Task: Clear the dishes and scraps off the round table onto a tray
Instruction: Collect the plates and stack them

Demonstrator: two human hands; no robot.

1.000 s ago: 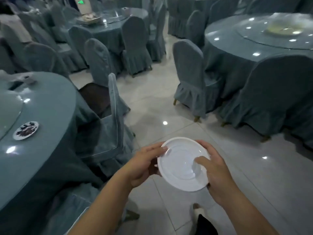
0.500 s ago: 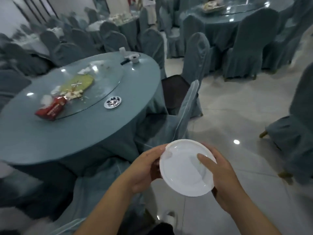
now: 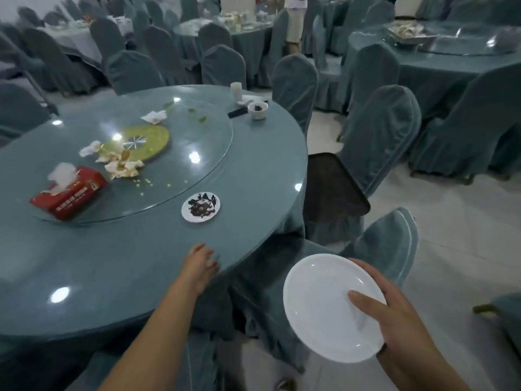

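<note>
Right hand fingers hidden under white plate; round table cut off left; left hand fingertips blurred

Single head-worn wide-angle view, facing forward and down from above the round bench. Both forearms enter at the lower edge. The left hand and the right hand, which grips a white plate, lie nearest the lens. The bench fills the left half, the floor the right, and distant chairs line the top.

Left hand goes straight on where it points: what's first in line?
Probably the sauce-smeared small plate, just ahead of the left hand on the round table; the line may pass slightly right, depth unclear.
</note>
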